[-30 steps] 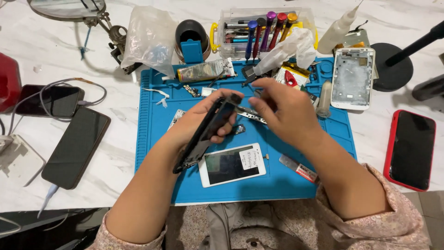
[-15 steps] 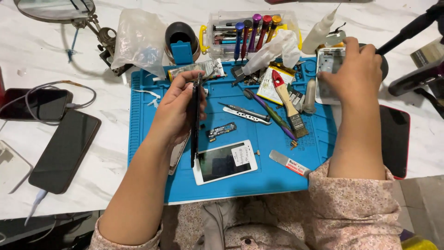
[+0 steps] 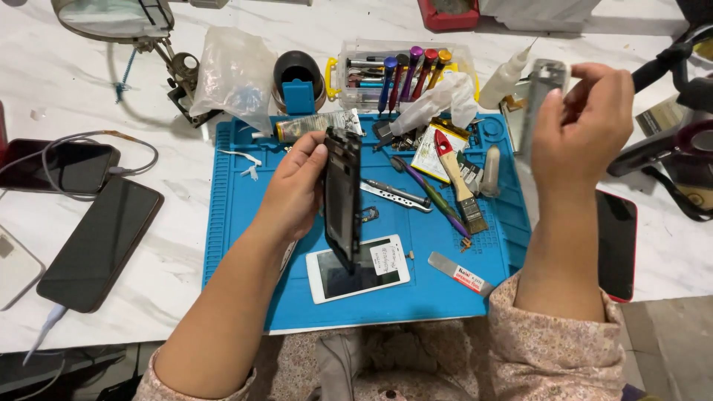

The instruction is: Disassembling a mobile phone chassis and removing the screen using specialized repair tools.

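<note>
Left hand (image 3: 293,193) pinches a thin black phone frame (image 3: 343,197) edge-up over the blue mat's (image 3: 238,223) middle, right hand (image 3: 583,122) closed on a silver housing (image 3: 541,100) above the mat's right edge; both light, stiff, likely fragile—grip the long edges.

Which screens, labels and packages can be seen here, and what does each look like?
White phone: flat on the blue mat, dark screen, white sticker.
Black phone frame: upright in left hand.
Silver phone housing: raised in right hand.
Dark phone: left, on table.
Yellow-white packet: mat's top.
</note>
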